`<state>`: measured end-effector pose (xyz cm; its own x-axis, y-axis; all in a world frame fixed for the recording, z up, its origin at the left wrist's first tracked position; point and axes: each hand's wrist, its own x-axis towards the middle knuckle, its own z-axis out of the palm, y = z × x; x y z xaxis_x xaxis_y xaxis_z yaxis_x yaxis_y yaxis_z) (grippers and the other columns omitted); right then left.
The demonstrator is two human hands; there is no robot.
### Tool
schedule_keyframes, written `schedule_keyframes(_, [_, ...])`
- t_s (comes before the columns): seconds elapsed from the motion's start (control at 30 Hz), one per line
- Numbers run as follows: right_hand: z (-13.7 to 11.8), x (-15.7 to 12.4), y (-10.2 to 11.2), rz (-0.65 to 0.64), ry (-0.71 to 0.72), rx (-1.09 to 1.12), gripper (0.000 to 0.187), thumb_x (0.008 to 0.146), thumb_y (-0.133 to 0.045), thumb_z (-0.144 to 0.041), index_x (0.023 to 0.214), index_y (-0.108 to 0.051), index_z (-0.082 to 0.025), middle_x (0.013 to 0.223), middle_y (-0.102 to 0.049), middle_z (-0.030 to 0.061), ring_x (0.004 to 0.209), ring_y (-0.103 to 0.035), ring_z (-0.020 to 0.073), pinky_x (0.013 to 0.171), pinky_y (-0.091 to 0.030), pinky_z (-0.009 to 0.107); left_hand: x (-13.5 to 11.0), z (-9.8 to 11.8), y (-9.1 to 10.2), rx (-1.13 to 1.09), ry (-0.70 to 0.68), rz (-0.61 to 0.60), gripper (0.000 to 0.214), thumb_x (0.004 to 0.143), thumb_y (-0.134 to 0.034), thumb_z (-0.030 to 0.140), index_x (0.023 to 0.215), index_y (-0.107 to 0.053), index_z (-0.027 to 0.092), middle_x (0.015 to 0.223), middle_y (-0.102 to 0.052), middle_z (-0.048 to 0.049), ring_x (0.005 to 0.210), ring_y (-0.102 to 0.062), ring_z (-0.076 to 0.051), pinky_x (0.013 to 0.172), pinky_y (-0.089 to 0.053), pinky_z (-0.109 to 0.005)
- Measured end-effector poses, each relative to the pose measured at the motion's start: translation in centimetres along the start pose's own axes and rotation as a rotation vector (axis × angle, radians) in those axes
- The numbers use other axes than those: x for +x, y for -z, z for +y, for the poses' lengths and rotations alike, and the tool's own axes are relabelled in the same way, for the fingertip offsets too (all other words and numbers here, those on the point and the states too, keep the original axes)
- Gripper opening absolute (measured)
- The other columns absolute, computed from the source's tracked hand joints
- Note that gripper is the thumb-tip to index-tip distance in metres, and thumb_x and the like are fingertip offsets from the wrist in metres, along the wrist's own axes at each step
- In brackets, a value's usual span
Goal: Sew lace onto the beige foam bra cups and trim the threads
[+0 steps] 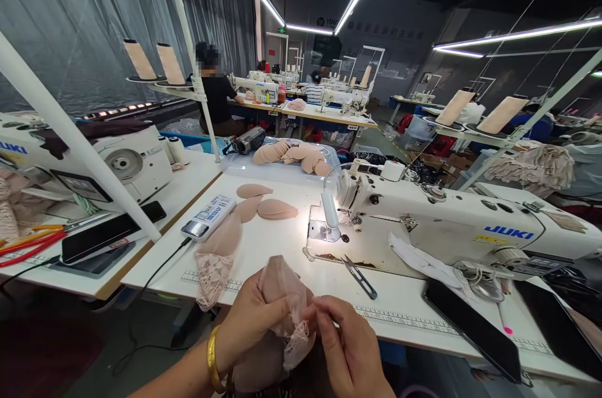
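Observation:
My left hand is closed round a sheer beige bra cup with lace trim, just over the table's front edge. At the lace side of the cup, the thumb and fingers of my right hand pinch its edge. More beige fabric hangs below, partly hidden by my hands. To the left lies another sheer piece with a lace end. Beyond it rest several loose beige cup pads. A pair of thread snips lies right of my hands, in front of the sewing machine's lit needle area.
A white JUKI sewing machine fills the right side. Phones lie at the right front; a white power bank with a cable is at left. Behind, a plastic bin holds stacked pads. A person in black sits farther back.

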<state>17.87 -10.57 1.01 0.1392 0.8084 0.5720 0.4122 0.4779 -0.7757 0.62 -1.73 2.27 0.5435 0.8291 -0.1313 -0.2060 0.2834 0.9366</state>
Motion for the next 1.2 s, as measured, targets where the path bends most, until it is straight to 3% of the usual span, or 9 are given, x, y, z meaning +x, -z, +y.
schedule_keyframes(0.13, [0.3,1.3,0.2,-0.050,-0.142,0.004,0.021,0.104,-0.057,-0.027,0.122,-0.067,-0.030,0.091,-0.066,0.0015,0.073,-0.064,0.0169,0.064,-0.052,0.027,0.0,-0.6,0.2,0.034,-0.002,0.026,0.039,0.074,-0.092,0.043,0.093,-0.073,0.014,0.083,-0.073,-0.0048,0.075,-0.065,-0.019,0.071,-0.054,-0.028])
schedule_keyframes(0.23, [0.5,2.3,0.6,-0.164,-0.268,0.094,0.012,0.102,-0.060,-0.034,0.103,-0.069,-0.026,0.089,-0.059,0.0009,0.078,-0.059,0.0170,0.068,-0.049,0.027,0.0,-0.6,0.2,0.054,0.013,0.033,0.042,0.070,-0.093,0.043,0.091,-0.070,0.015,0.077,-0.068,-0.0015,0.070,-0.060,-0.016,0.065,-0.050,-0.025])
schedule_keyframes(0.37, [0.6,2.6,0.8,-0.187,-0.382,0.213,0.023,0.102,-0.060,-0.036,0.083,-0.058,-0.023,0.085,-0.053,-0.0007,0.076,-0.050,0.0162,0.067,-0.042,0.027,-0.1,0.1,0.0,0.094,0.012,0.001,0.042,0.068,-0.093,0.044,0.085,-0.069,0.014,0.073,-0.064,-0.0007,0.067,-0.055,-0.014,0.061,-0.046,-0.024])
schedule_keyframes(0.53, [0.8,2.1,0.3,-0.086,-0.268,0.141,0.025,0.107,-0.050,-0.034,0.085,-0.049,-0.024,0.084,-0.047,-0.0018,0.076,-0.046,0.0166,0.068,-0.038,0.028,0.1,0.7,-0.2,0.053,0.023,-0.080,0.039,0.070,-0.092,0.041,0.087,-0.069,0.014,0.076,-0.068,-0.0022,0.069,-0.056,-0.015,0.064,-0.046,-0.024])
schedule_keyframes(0.67, [0.6,1.7,-0.1,0.011,-0.184,0.100,0.021,0.109,-0.046,-0.031,0.089,-0.050,-0.025,0.088,-0.046,-0.0009,0.080,-0.048,0.0175,0.073,-0.041,0.029,0.2,0.3,0.1,0.054,0.113,-0.123,0.042,0.067,-0.093,0.042,0.087,-0.072,0.011,0.077,-0.069,-0.0038,0.072,-0.058,-0.017,0.066,-0.047,-0.026])
schedule_keyframes(0.83, [0.9,1.3,0.6,0.002,-0.299,0.210,0.019,0.109,-0.049,-0.040,0.098,-0.058,-0.027,0.097,-0.057,0.0016,0.087,-0.055,0.0185,0.080,-0.047,0.029,0.3,-0.1,0.4,0.030,0.159,-0.105,0.047,0.065,-0.095,0.044,0.088,-0.071,0.011,0.075,-0.067,-0.0021,0.070,-0.057,-0.015,0.066,-0.045,-0.025])
schedule_keyframes(0.97, [1.5,1.1,1.5,-0.171,-0.434,0.253,0.027,0.106,-0.053,-0.053,0.113,-0.060,-0.028,0.104,-0.059,0.0030,0.096,-0.056,0.0202,0.088,-0.047,0.031,0.3,-0.1,0.7,0.013,0.129,-0.123,0.049,0.063,-0.096,0.044,0.089,-0.071,0.011,0.076,-0.069,-0.0029,0.069,-0.057,-0.015,0.064,-0.045,-0.024])
schedule_keyframes(1.03, [1.4,1.0,1.6,-0.267,-0.446,0.256,0.029,0.104,-0.055,-0.055,0.111,-0.060,-0.027,0.100,-0.057,0.0023,0.093,-0.055,0.0200,0.082,-0.047,0.030,0.3,-0.2,0.8,0.011,0.124,-0.132,0.049,0.063,-0.096,0.045,0.089,-0.071,0.011,0.075,-0.068,-0.0029,0.068,-0.057,-0.015,0.063,-0.044,-0.024])
schedule_keyframes(1.2, [0.7,0.6,0.6,-0.235,-0.287,0.081,0.023,0.110,-0.045,-0.036,0.089,-0.048,-0.025,0.084,-0.048,-0.0015,0.074,-0.046,0.0164,0.066,-0.041,0.027,0.3,-0.2,0.7,0.014,0.116,-0.128,0.047,0.065,-0.096,0.044,0.088,-0.073,0.011,0.076,-0.069,-0.0036,0.068,-0.058,-0.015,0.064,-0.046,-0.025])
